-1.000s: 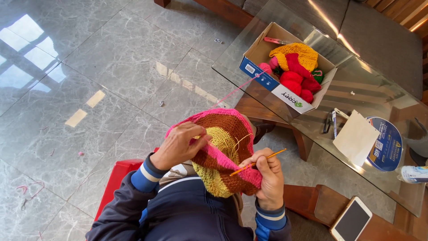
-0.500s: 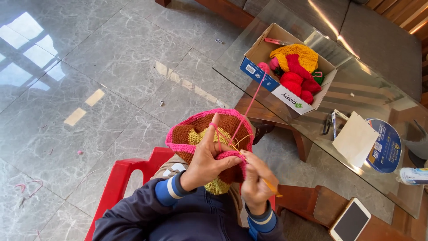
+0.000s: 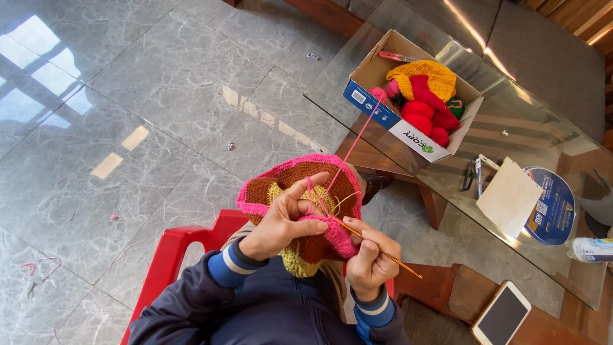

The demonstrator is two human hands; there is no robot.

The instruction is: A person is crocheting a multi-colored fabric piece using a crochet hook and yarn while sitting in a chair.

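Crochet piece: a round work in brown and yellow with a pink edge is held up between both hands, above the lap and the red chair.
Left hand: the left hand is raised with the palm turned towards the work; its grip is closed on the pink edge, with the forefinger stretched up and outward.
Pink yarn: a strand is looped over the left forefinger and is drawn taut, up and away from that grip, to the box.
Right hand: the right hand is set just beside the left, lower and nearer the body; its grip is pinched narrowly around the hook, fingers curled, knuckles upward.
Crochet hook: a thin orange hook is held at its middle; its tip is laid into the pink edge between the two grips, and its tail is pointed outward, away from the right hand.
Cardboard box: an open box is stood on the glass counter, well beyond both grips.
Box contents: an orange-yellow knitted piece, red yarn balls and a pink ball are seen inside.
Counter, further out: a white paper and a round blue disc are laid past the box.
Phone: a phone is laid on a wooden surface, beside the right hand's outer side.
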